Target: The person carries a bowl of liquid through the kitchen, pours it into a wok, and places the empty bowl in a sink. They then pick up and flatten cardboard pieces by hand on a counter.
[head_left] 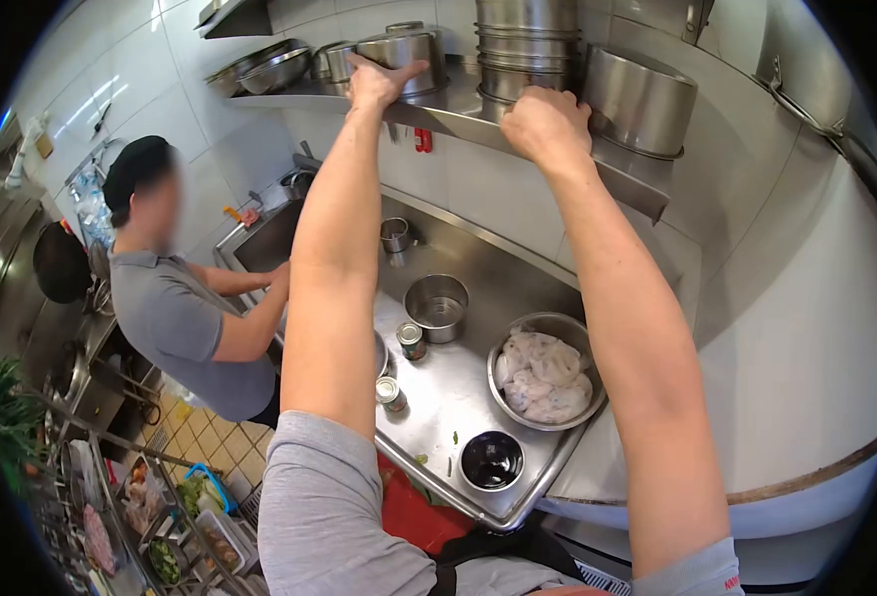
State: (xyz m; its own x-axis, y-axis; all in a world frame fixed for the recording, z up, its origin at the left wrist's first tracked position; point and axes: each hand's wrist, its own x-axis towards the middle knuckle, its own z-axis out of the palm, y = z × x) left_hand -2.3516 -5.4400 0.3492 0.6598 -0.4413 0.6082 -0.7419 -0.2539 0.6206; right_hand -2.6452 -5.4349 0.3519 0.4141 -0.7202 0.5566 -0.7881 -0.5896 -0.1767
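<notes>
My left hand (379,81) reaches up to the wall shelf and grips a lidded metal pot (403,50), thumb stretched across its near side. My right hand (548,124) is closed at the shelf edge, knuckles up, right at the base of a stack of metal pots (528,50). Its fingertips are hidden, and I cannot tell what they hold. Just right of that hand stands a large deep metal pot (639,104).
Below, the steel counter (458,397) bears a bowl of whitish raw food (543,372), a pot of dark liquid (492,461), a metal pot (436,308) and two cans (410,341). A co-worker (185,308) stands at the sink on the left. Metal bowls (274,72) sit at the shelf's left end.
</notes>
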